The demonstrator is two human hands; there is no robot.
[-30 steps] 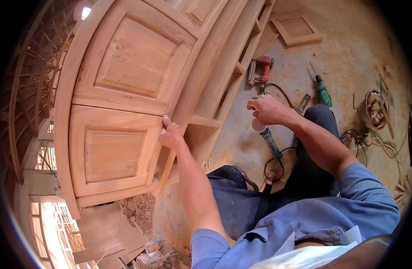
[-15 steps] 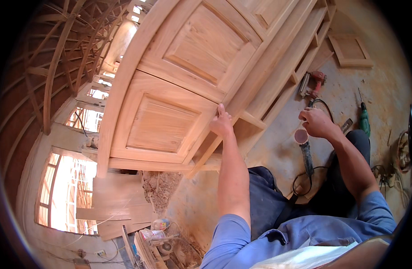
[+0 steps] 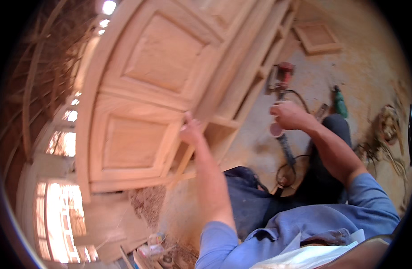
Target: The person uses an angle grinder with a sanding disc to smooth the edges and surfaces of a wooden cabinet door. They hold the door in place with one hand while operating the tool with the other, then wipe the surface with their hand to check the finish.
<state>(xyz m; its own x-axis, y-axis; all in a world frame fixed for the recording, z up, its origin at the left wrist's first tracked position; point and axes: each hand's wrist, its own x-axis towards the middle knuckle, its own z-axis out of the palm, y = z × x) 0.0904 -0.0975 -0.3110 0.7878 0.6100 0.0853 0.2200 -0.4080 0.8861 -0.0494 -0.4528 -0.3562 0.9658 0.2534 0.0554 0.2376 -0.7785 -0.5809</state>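
Observation:
A pale wooden cabinet with raised-panel doors lies to my left and ahead. My left hand (image 3: 191, 131) is at the corner of the lower door (image 3: 132, 140), beside the seam with the upper door (image 3: 167, 54). One finger stretches along that corner, and the others curl at the door's edge. My right hand (image 3: 292, 116) is closed above the floor; whatever is between its fingers is hidden. Just under it lies an angle grinder (image 3: 285, 150) with a round disc (image 3: 276, 130), its cord looping near my knee.
A red nail gun (image 3: 283, 77) lies beyond my right hand, with a green drill (image 3: 340, 103) to its right. Farther off is a loose wooden panel frame (image 3: 318, 38). Tangled cords (image 3: 385, 150) lie at right; boards (image 3: 109, 215) and wood shavings (image 3: 148, 204) at lower left.
My view has swung, so the cabinet, tools and hands all sit farther left in the picture. Relative to the door and the grinder, both hands have hardly moved.

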